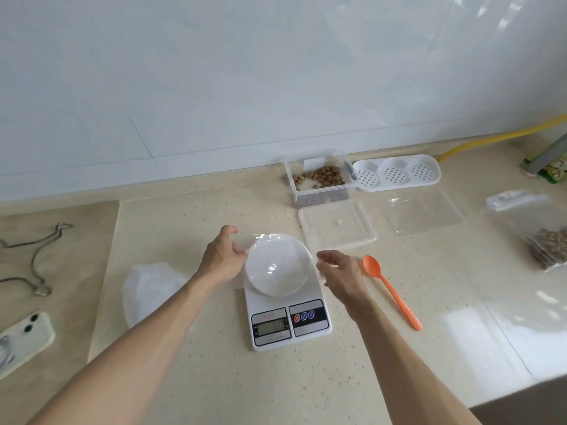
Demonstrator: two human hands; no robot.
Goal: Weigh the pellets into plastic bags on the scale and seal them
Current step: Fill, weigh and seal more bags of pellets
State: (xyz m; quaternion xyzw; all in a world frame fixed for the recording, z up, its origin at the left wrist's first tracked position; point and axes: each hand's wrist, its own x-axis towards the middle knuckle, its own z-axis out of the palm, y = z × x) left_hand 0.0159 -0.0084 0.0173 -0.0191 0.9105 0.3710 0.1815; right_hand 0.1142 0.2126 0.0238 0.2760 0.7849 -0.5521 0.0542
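Two bare forearms nearest the lens, reaching in from the bottom edge over the beige speckled bench [214, 378]. One white digital scale [287, 314] at centre, display lit, digits unreadable; three round buttons beside the display. One white bowl [277, 265] seated on the scale platform, covered by one clear plastic bag [264, 240] draped across its rim. Left hand [222, 256] at the bowl's left edge, fingers curled and pinching the bag film. Right hand [340, 269] at the bowl's right edge, fingers bent inward, apparently pinching the film too; actual contact not certain. One orange spoon [391, 294] flat on the bench just right of the right hand, bowl end toward the wall. One stack of clear bags [150, 289] left of the scale. One clear container [320, 179] at the wall, holding brown pellets [322, 176], partly filled. One clear lid [336, 225] flat in front of it. One white perforated tray [395, 173] with three round wells beside the container. One further flat clear bag [425, 213] right of the lid. One filled bag of pellets [540, 237] at far right. One phone [27, 338] and one bent wire piece [33, 259] at far left. One yellow hose [497, 138] along the wall.
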